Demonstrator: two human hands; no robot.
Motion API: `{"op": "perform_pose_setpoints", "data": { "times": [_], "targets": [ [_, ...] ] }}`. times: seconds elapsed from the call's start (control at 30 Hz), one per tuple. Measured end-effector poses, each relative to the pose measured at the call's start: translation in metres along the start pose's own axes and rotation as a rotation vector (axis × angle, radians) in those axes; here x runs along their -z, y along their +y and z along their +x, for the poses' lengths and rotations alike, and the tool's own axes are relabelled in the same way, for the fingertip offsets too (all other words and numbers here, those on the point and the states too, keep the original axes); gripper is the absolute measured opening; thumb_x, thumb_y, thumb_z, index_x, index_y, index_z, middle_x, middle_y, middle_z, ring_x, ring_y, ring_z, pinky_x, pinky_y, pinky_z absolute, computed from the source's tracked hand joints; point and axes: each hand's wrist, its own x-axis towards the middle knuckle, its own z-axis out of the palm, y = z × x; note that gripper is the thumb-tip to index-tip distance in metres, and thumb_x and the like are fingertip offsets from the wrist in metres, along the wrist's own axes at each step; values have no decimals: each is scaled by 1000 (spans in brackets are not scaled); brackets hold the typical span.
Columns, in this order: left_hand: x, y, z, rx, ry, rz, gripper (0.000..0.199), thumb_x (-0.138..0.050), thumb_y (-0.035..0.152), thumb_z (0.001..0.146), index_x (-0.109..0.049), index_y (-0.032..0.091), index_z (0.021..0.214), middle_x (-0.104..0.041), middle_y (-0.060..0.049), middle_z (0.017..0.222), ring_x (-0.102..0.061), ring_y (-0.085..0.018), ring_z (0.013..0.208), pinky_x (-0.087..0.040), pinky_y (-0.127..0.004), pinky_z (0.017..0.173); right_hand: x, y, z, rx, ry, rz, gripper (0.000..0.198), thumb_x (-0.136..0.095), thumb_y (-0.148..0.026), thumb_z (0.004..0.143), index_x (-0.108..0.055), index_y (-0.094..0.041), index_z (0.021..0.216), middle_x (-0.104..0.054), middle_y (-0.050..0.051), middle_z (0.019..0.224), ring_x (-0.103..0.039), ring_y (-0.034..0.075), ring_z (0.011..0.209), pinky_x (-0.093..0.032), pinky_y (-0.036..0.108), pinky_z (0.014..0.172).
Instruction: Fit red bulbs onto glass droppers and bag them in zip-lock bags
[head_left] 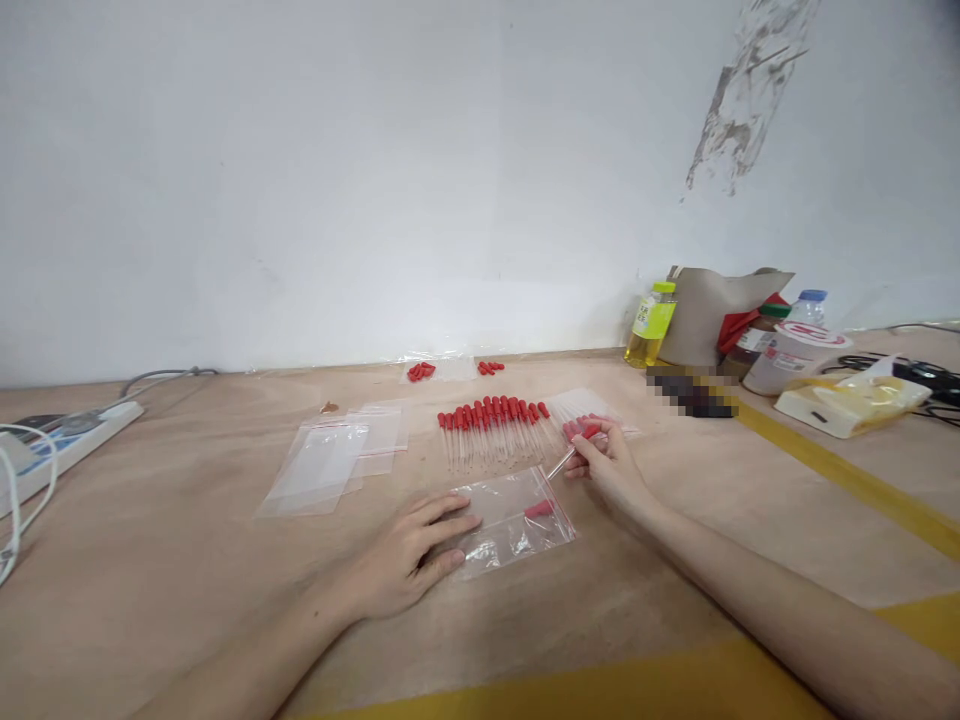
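My left hand point(409, 555) lies flat on the wooden table, its fingers pressing the left edge of a clear zip bag point(517, 520) that has one red-capped dropper inside. My right hand point(604, 460) is pinched on a glass dropper with a red bulb point(577, 445), held just right of the bag's upper corner. A row of red-capped droppers point(491, 425) lies side by side behind the bag. More droppers point(585, 420) lie under my right hand's fingertips.
A stack of clear zip bags point(330, 460) lies to the left. Loose red caps point(421, 371) sit by the wall. A power strip point(64, 440) with cables is far left. Bottles point(652, 322), a paper bag point(705, 310) and a yellow pouch point(851, 400) stand at right.
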Motion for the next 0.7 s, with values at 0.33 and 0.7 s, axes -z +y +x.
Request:
{"op": "perform_pose_setpoints", "data": {
  "times": [0.33, 0.7],
  "targets": [
    [2, 3, 0, 59, 23, -46, 49, -40, 37, 88, -26, 29, 134, -37, -3, 135, -35, -21, 122, -32, -38, 100, 13, -10, -7, -128, -540, -239, 29, -72, -35, 58, -60, -16, 76, -56, -3, 57, -51, 9, 51, -42, 23, 50],
    [2, 3, 1, 53, 21, -33, 48, -40, 36, 88, -28, 27, 133, -38, -3, 134, -35, -20, 122, -30, -38, 102, 1, -7, -21, -199, -642, -213, 35, -70, -33, 58, -59, -16, 87, -64, 2, 76, -46, 4, 41, -34, 17, 36]
  ]
}}
